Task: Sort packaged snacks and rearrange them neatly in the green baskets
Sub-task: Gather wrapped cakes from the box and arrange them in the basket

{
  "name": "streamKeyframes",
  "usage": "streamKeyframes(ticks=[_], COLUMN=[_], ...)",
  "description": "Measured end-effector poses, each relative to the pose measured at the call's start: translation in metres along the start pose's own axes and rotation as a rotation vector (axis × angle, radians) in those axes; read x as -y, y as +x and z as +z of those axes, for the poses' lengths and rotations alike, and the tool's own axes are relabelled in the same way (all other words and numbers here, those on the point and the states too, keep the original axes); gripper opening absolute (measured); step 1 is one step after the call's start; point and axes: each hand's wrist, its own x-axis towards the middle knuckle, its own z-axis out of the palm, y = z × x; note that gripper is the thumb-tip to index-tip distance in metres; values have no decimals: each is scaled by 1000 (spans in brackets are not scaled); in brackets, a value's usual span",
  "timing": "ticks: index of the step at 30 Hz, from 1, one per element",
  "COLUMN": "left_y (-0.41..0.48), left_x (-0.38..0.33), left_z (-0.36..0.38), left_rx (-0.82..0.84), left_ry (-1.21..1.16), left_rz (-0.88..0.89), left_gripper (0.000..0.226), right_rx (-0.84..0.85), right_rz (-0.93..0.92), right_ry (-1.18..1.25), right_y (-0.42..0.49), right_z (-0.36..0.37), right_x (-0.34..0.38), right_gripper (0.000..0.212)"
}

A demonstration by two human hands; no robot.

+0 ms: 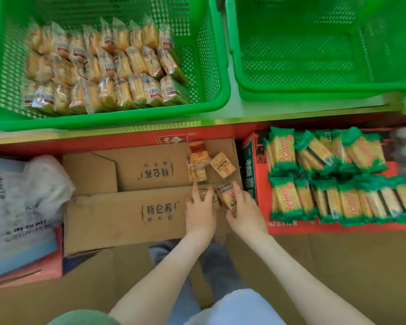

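Both busy over the carton (127,214): the right hand (246,212) pinches a snack packet (229,198) between thumb and fingers; the left hand (201,213) touches neighbouring packets, grip unclear. Filled green basket (103,123) sits beyond, leftward.

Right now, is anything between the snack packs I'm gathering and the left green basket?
Nothing loose does. Only the near wall of the left basket stands between the snack packs and the rows inside; they would likely need lifting over it.
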Motion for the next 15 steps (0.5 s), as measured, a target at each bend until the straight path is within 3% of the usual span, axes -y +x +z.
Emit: streamKeyframes(ticks=[3, 8, 15], left_y=[-15, -55, -57], left_x=[1, -8, -25], left_z=[-11, -57, -176], left_rx=[-71, -236, -420], left_ry=[-155, -325, -380], left_rz=[40, 343, 550], left_gripper=[57, 49, 57], right_rx=[-45, 76, 78], right_rz=[-74, -247, -543], right_ry=[144, 421, 594], right_y=[-10, -25, -6], right_z=[-22, -71, -146], right_x=[3, 33, 110], right_gripper=[85, 82, 82])
